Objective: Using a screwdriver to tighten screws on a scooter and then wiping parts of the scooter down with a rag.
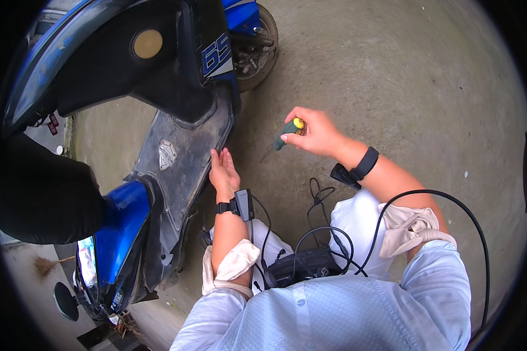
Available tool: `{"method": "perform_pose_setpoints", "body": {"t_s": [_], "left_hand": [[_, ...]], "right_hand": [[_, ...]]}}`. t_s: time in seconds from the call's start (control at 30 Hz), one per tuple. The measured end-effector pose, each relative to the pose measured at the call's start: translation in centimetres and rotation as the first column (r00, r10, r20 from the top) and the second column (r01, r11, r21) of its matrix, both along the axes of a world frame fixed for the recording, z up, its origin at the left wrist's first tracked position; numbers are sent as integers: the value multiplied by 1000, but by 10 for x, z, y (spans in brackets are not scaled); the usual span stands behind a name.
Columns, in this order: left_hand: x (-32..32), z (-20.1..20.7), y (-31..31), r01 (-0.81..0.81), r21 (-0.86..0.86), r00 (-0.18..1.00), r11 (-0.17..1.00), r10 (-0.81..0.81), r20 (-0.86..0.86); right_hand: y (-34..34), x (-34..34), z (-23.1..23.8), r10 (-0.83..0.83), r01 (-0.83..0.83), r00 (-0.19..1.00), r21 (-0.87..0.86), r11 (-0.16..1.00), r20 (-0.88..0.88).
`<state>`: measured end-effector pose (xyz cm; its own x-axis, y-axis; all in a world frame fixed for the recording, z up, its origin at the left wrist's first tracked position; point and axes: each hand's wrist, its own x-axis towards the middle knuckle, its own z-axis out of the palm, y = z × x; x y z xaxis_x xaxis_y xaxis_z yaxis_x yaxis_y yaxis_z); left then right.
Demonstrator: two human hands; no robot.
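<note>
Nearest you, your left hand (223, 169) lay open and flat, fingers straight, against the edge of the scooter's grey footboard (175, 158), gripping nothing. Just beyond and to its right, your right hand (314, 132) was closed around 1 green-and-yellow screwdriver (288, 132), tip angled down-left toward the footboard edge, above the concrete floor (392, 70).

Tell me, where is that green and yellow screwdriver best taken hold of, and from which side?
By its thick handle. The right hand already has the screwdriver there, wrapped around the green body from the right, near the yellow cap. The thin shaft slants down and left toward the scooter footboard, so a grip at the handle leaves the tip free.
</note>
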<state>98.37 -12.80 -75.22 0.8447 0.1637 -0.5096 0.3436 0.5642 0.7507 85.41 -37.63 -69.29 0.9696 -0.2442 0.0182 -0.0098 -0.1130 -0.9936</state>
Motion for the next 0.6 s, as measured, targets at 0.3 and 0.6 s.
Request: {"method": "perform_pose_setpoints", "body": {"t_s": [0.3, 0.6], "left_hand": [[-1, 9, 9, 47, 8, 999, 999, -47, -13], [-29, 65, 45, 534, 244, 842, 809, -534, -71]], "right_hand": [[-11, 8, -21, -162, 165, 986, 147, 975, -30], [-130, 98, -24, -390, 555, 818, -396, 732, 423]]}}
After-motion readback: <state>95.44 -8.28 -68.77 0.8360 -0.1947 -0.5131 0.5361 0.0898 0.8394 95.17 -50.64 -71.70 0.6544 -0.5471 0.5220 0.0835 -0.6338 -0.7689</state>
